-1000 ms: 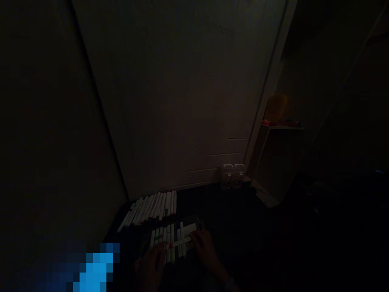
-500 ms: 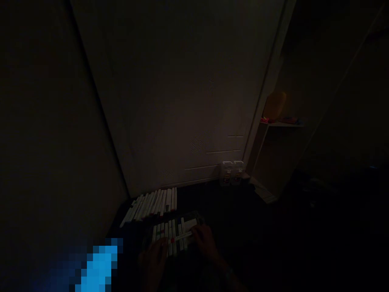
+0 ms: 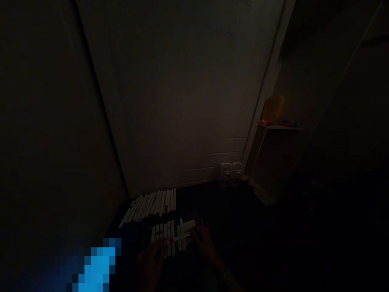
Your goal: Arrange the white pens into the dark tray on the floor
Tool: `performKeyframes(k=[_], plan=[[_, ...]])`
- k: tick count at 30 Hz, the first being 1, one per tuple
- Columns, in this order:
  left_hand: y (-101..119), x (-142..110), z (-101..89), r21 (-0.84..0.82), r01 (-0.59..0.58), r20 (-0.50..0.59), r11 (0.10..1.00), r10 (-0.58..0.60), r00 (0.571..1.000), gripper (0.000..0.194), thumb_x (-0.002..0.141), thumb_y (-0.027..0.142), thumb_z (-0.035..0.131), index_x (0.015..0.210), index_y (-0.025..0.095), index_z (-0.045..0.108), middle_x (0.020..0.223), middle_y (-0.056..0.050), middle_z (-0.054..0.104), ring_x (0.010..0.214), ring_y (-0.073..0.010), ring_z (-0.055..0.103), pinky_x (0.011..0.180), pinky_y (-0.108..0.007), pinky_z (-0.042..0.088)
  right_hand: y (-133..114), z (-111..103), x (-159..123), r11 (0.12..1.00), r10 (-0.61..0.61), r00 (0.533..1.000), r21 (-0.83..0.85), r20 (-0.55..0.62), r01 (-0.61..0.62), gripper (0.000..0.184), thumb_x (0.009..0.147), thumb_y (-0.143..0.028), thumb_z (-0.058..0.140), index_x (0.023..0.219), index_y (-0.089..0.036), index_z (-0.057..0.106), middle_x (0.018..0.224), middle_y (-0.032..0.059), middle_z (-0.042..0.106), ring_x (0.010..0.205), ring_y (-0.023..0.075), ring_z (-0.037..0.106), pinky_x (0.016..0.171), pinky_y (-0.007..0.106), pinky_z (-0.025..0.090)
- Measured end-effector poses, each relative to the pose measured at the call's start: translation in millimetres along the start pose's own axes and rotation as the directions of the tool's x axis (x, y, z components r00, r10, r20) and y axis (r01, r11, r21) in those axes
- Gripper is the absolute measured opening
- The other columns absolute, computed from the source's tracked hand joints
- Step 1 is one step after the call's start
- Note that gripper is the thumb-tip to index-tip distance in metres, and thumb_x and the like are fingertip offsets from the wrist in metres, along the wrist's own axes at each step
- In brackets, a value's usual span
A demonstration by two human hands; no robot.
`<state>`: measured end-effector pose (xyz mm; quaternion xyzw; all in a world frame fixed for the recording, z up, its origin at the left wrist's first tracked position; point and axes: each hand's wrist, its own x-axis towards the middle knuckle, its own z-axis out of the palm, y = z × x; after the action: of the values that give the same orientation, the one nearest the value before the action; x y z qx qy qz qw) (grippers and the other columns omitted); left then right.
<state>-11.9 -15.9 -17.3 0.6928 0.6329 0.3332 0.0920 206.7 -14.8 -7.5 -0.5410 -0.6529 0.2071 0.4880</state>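
A white marker [image 3: 182, 236] with a red band lies crosswise between my two hands, above a row of white markers [image 3: 169, 233]. My right hand [image 3: 204, 242] pinches its right end. The fingers of my left hand [image 3: 153, 259] are closed at its left end, though darkness hides their exact grip. Beneath the hands, the row of markers seems to sit in a dark or clear case [image 3: 193, 217], whose edges barely show. Another long row of white markers [image 3: 153, 203] is laid side by side farther back, close to the wall.
Two clear containers with handles [image 3: 230, 174] stand at the wall. On the right a cabinet [image 3: 270, 158] carries an orange object [image 3: 273, 108] and small coloured things. A pixelated bright blue patch [image 3: 99, 265] covers the lower left. The room is very dark.
The view has shifted slightly. Both hands keep the marker in almost the same place over the row.
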Motion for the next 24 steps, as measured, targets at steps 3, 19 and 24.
performKeyframes(k=[3,19,24], plan=[[-4.5,0.7,2.3,-0.010,0.007,-0.002,1.000,-0.007,1.000,0.039,0.081,0.044,0.035,0.100,0.024,0.062,0.109,-0.002,0.065,0.104,-0.0201,0.056,0.085,-0.033,0.039,2.2,2.1,-0.8,1.000,-0.011,1.000,-0.001,-0.017,0.011,0.027,0.089,-0.039,0.043,0.096,-0.023,0.064,0.093,0.0045,0.062,0.091,0.0166,0.054,0.082,0.027,0.039],[9.6,5.9,-13.3,-0.050,-0.013,-0.004,0.999,0.012,1.000,0.036,0.078,0.044,0.037,0.091,0.026,0.065,0.098,-0.001,0.069,0.090,-0.0209,0.063,0.080,-0.032,0.046,-2.5,5.4,2.5,0.997,-0.027,0.998,-0.069,-0.058,0.023,0.026,0.090,-0.038,0.042,0.095,-0.024,0.064,0.092,0.0038,0.064,0.089,0.0157,0.056,0.081,0.026,0.039],[1.7,4.6,-9.1,-0.073,0.019,0.024,0.997,-0.018,1.000,0.036,0.079,0.045,0.039,0.095,0.025,0.064,0.101,0.000,0.068,0.095,-0.0200,0.062,0.083,-0.032,0.047,0.5,5.4,1.6,0.997,-0.012,0.999,-0.071,-0.043,0.009,0.025,0.089,-0.038,0.045,0.099,-0.025,0.063,0.097,0.0039,0.063,0.093,0.0165,0.055,0.084,0.027,0.039]])
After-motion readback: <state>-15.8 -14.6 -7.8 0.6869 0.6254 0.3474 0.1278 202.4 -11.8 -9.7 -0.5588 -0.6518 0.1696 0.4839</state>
